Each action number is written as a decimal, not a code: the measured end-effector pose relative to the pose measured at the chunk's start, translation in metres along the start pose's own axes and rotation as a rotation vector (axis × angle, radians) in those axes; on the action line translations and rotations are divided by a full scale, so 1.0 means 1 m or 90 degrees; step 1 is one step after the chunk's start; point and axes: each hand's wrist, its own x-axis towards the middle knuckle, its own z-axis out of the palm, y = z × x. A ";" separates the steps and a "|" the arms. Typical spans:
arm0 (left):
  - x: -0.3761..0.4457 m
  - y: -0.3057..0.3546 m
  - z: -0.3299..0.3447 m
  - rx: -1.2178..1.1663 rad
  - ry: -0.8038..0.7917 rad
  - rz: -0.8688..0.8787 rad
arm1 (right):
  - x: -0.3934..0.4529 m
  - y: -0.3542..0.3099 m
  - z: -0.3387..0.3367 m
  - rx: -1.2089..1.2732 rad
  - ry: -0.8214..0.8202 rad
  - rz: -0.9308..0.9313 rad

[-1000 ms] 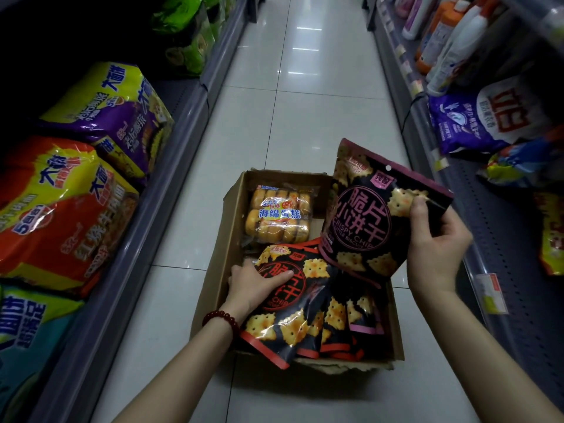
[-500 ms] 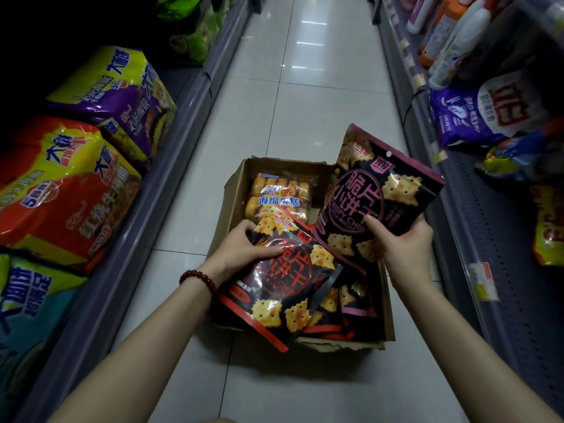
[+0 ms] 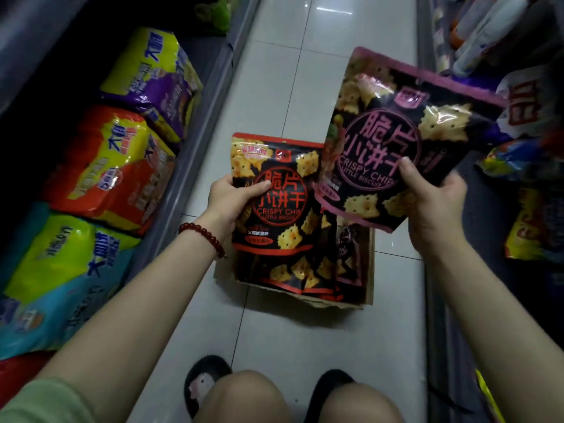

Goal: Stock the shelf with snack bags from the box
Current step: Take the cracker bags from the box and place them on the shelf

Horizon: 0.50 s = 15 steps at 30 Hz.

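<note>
My left hand (image 3: 232, 199) grips a black snack bag with red trim (image 3: 274, 190) by its left edge, held upright above the cardboard box (image 3: 368, 270). My right hand (image 3: 433, 209) holds a black snack bag with pink trim (image 3: 396, 132) from below, tilted toward the right shelf (image 3: 442, 300). The box sits on the floor tiles under both bags, with several more of the same bags (image 3: 299, 273) lying in it.
Large colourful bags (image 3: 106, 166) fill the left shelf (image 3: 195, 154). Bottles (image 3: 488, 29) and other bags (image 3: 531, 221) stand on the right shelf. My knees and black slippers (image 3: 204, 383) are at the bottom edge. The tiled aisle (image 3: 311, 56) runs ahead.
My left hand has lifted the red-trim bag out of the box and turned it upright. My right hand has raised the pink-trim bag higher and to the right.
</note>
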 end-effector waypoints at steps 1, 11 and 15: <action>-0.012 0.016 -0.003 -0.014 0.017 0.008 | -0.003 -0.015 0.001 0.010 -0.020 0.027; -0.151 0.203 -0.042 -0.036 0.064 0.103 | -0.024 -0.209 0.050 -0.013 -0.231 0.151; -0.211 0.274 -0.060 -0.048 0.096 0.142 | -0.027 -0.287 0.073 -0.018 -0.271 0.162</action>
